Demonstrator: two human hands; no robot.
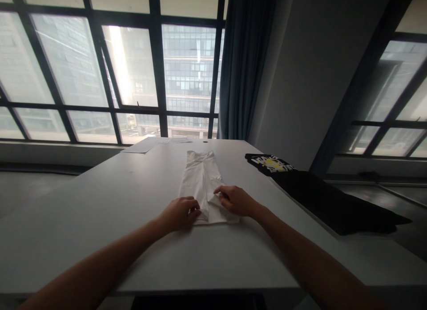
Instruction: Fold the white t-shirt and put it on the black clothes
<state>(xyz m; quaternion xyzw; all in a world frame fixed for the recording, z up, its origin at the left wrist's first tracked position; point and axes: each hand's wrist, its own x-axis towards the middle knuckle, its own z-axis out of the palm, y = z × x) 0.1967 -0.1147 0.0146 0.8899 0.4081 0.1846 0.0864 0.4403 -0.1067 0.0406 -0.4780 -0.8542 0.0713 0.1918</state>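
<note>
White garment (200,181) lay folded into a long narrow strip mid-table (100,203), long axis running straight away from the person toward the window (133,70). Both hands sat on its near end: left hand (180,213) on the near-left corner, fingers curled down onto the cloth; right hand (236,200) on the near-right, fingers pinching a raised fold of fabric. So the strip extended away from the fingertips, far end well out of reach of either hand; both hands about equally near. Black garment (327,199) lay to the right, hanging over the table's right edge, well apart from the white one. It had a white-and-yellow print at its far end; lettering too small to read. Papers (147,145) lay at the far edge. No other labels legible.
</note>
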